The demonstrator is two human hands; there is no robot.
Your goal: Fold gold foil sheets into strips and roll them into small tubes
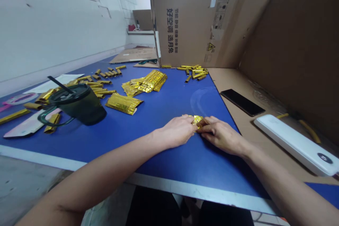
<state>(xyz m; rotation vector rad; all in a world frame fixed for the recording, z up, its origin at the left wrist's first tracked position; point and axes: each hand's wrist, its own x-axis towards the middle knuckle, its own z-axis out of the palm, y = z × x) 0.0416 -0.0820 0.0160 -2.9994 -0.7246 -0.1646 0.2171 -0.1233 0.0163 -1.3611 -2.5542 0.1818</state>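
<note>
A small piece of gold foil paper point(197, 119) lies on the blue table top between my two hands. My left hand point(178, 131) is closed at its left side, and its curled fingers partly cover the foil. From the right, my right hand point(218, 133) pinches the foil's edge with thumb and fingers. Much of the piece is hidden under the fingers. Beyond my left hand is a flat stack of gold foil sheets point(124, 103), with a looser foil pile point(152, 81) behind it. Short rolled gold tubes point(197, 72) lie in a heap farther back.
A dark lidded cup point(82, 104) with a straw and handle stands at the left among more gold tubes point(102, 91). On cardboard at the right are a black phone point(242, 102) and a white power bank point(293, 144). A large cardboard box point(190, 17) rises behind.
</note>
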